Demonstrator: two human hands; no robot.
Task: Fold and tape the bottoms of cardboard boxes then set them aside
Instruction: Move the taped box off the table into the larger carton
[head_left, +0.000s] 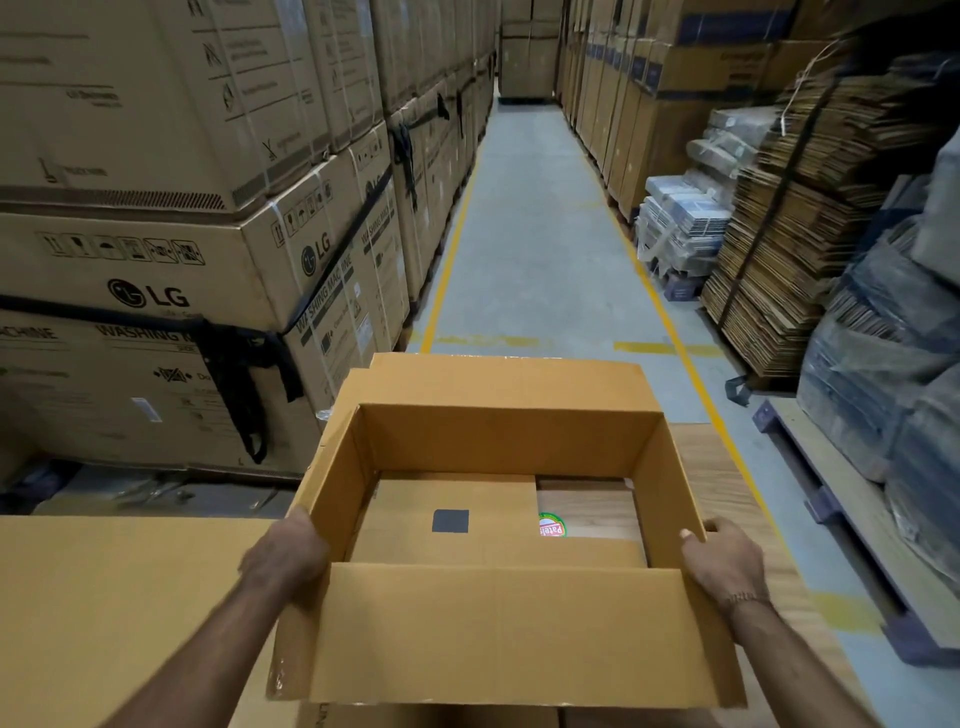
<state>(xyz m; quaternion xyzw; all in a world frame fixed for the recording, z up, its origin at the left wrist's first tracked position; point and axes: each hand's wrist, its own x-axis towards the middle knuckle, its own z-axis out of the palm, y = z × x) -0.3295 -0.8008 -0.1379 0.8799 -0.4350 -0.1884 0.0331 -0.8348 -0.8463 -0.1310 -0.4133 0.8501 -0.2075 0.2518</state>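
Cardboard, plain brown and corrugated, makes up the box (498, 519) that the person holds in front of the body, over a wood-grain table (727, 478). It stands open, with the near flap folded out toward the person and the far flap leaning away. Inside, one bottom flap lies flat with a dark square on it, and a gap beside it shows a round sticker and the wood beneath, so the bottom seems folded only in part and no tape is visible.

The left hand (283, 551) grips the left wall near its front corner, fingers curled round the edge. The right hand (719, 556) grips the right wall the same way, thumb on the rim.

Empty, the box should be light and fairly stiff along its creases, though the walls would likely bow or skew if squeezed. Opposite walls near the corners look the safest hold; loose flaps would bend.

A flat sheet of cardboard (130, 613) lies at the left. Around stands a warehouse aisle: stacked appliance cartons (156, 291) on the left, strapped bundles of flattened boxes (779, 249) on the right, and a grey floor (535, 249) with yellow lines between.
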